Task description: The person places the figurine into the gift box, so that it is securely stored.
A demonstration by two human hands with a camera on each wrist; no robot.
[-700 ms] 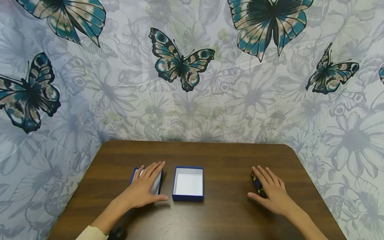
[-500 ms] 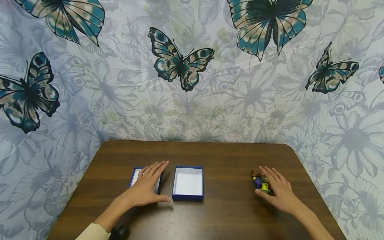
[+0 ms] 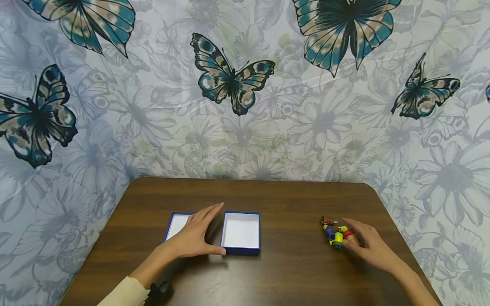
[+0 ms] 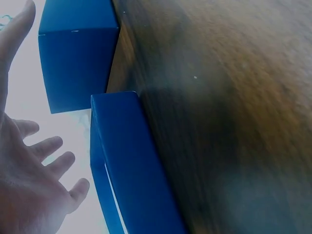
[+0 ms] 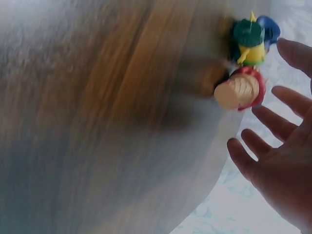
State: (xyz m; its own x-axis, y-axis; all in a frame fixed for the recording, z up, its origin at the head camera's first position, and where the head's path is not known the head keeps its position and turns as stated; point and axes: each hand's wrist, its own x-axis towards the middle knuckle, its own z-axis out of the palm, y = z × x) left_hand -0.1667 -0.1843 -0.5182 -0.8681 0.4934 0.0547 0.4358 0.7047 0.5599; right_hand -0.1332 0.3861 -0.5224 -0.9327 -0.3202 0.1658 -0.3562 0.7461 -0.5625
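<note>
My left hand [image 3: 191, 236] hovers with fingers extended above a shallow blue box part [image 3: 177, 224] with a white inside, hiding much of it. Its thumb comes close to the near left corner of a second open blue box part [image 3: 240, 251]; whether they touch I cannot tell. On the right, several small toy figurines lie close together: a blue-purple one [image 3: 328, 232], a yellow-green one [image 3: 338, 239] and a red and tan one [image 5: 239, 88]. My right hand [image 3: 373, 246] is beside the red and tan one, fingers loosely spread and gripping nothing.
Both box parts and the figurines are on a brown wooden table [image 3: 291, 272] with rounded far corners. Behind it hangs a cloth [image 3: 245, 144] printed with butterflies and flowers. A dark device [image 3: 158, 293] is strapped at my left wrist.
My right hand has drawn back to the right, uncovering the figurines. My left hand has shifted right from the left box part toward the other one.
</note>
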